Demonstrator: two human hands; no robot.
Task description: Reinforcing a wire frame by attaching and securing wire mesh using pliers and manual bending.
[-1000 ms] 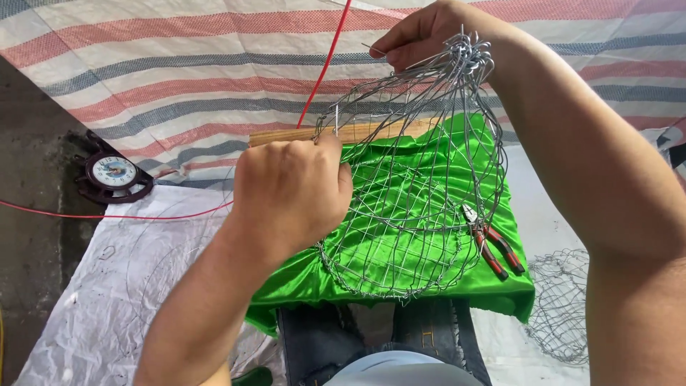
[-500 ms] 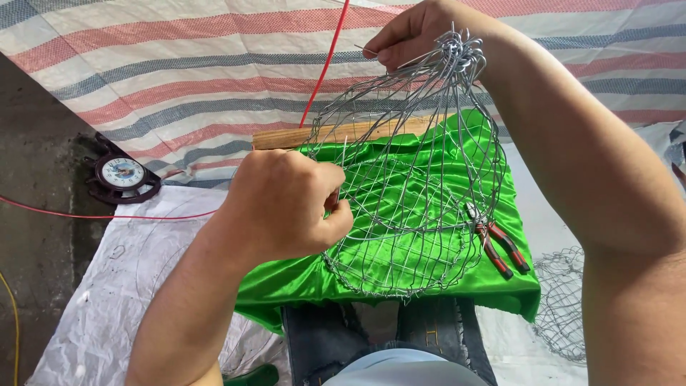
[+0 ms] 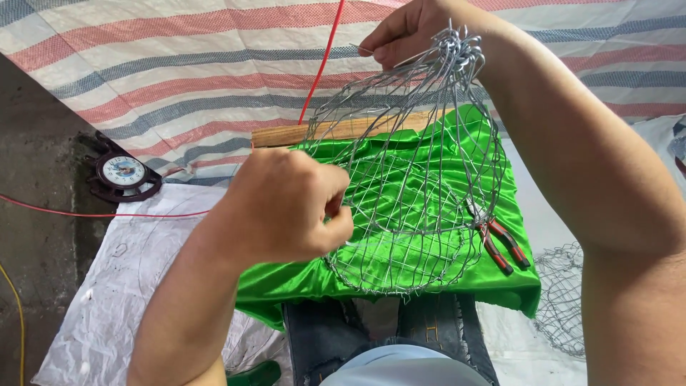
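Note:
A dome-shaped basket of bent silver wire (image 3: 407, 179) stands over a bright green satin cloth (image 3: 457, 154) on my lap. My right hand (image 3: 404, 32) pinches the bunched wire ends at the basket's top, arm stretched across the right side. My left hand (image 3: 286, 207) is closed on wires at the basket's lower left rim. Red-handled pliers (image 3: 500, 243) lie on the cloth just right of the basket.
A wooden board (image 3: 286, 134) lies under the cloth's far edge. A small round clock in a dark frame (image 3: 123, 174) sits at left on the ground. A red cord (image 3: 325, 61) crosses the striped tarp (image 3: 179, 64). More wire mesh (image 3: 561, 300) lies at lower right.
My left hand has slid lower along the basket's left rim and tightened on the wire. The right hand keeps hold of the top bundle.

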